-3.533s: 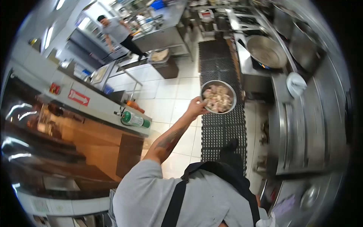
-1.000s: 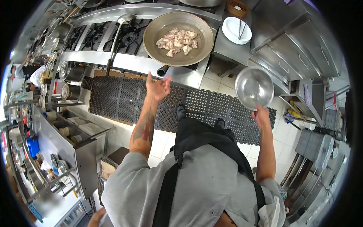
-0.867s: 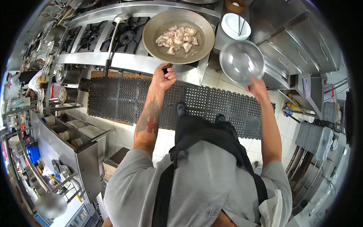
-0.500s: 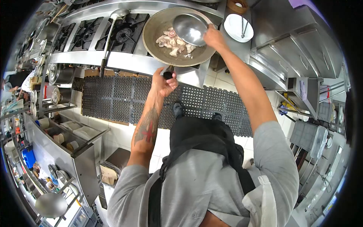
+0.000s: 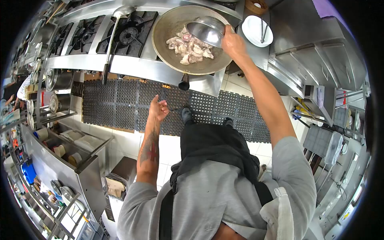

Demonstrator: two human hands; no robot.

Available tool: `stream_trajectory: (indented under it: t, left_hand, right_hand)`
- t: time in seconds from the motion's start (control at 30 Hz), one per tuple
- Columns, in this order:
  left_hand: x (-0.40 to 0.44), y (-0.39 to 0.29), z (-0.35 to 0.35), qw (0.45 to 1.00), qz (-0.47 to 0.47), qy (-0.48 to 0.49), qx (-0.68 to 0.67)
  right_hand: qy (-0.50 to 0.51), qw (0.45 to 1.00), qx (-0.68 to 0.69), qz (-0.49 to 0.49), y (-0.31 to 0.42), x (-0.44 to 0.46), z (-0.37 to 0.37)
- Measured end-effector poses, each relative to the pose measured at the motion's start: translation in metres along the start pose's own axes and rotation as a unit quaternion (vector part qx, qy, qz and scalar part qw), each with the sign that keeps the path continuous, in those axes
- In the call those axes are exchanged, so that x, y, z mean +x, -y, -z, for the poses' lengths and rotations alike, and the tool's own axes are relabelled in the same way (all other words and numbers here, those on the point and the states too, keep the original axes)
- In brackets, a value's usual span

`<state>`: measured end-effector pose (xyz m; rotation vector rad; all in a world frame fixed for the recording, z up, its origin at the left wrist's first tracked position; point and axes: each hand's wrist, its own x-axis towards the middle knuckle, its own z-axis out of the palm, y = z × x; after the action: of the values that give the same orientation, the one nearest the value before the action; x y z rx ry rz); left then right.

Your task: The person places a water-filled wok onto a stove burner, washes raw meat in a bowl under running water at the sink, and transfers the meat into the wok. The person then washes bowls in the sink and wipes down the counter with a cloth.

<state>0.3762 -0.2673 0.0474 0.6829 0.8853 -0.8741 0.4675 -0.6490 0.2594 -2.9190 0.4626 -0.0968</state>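
Observation:
My right hand grips the rim of a shiny metal bowl, which tilts over a wide wok on the stove. Pale pieces of raw meat, probably chicken, lie in the wok below and beside the bowl. The bowl's inside is partly hidden by its tilt. Sticking out from the wok's front edge is a black handle. My left hand hangs in the air to the left of that handle, apart from it, holding nothing, its fingers apart and loosely bent.
A long-handled ladle lies across the stove beside a burner. White plates with tongs on top stand right of the wok. Black rubber matting covers the floor before the stove. Behind, at left, is a steel counter.
My left hand has let go of the wok handle and moved down and left. The bowl is tilted further, and more meat lies in the wok.

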Motion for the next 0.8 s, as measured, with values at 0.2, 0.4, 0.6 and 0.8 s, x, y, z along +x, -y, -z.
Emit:
stream_trajectory:
  t: [0.2, 0.4, 0.6, 0.8]
  left_hand:
    - [0.093, -0.009, 0.006, 0.986, -0.040, -0.141, 0.081]
    - [0.184, -0.068, 0.031, 0.919, -0.291, -0.267, 0.004]
    - [0.222, -0.136, 0.051, 0.931, -0.313, -0.129, 0.133]
    - [0.164, -0.110, 0.059, 0.981, -0.100, -0.164, -0.017]
  right_hand:
    - [-0.003, 0.999, 0.054, 0.007, 0.008, -0.003, -0.029]
    - [0.040, 0.778, 0.570, -0.263, -0.042, -0.024, -0.001]
    - [0.017, 0.596, 0.726, -0.342, -0.155, -0.097, 0.045]
    - [-0.021, 0.559, 0.700, -0.444, -0.221, -0.214, 0.054]
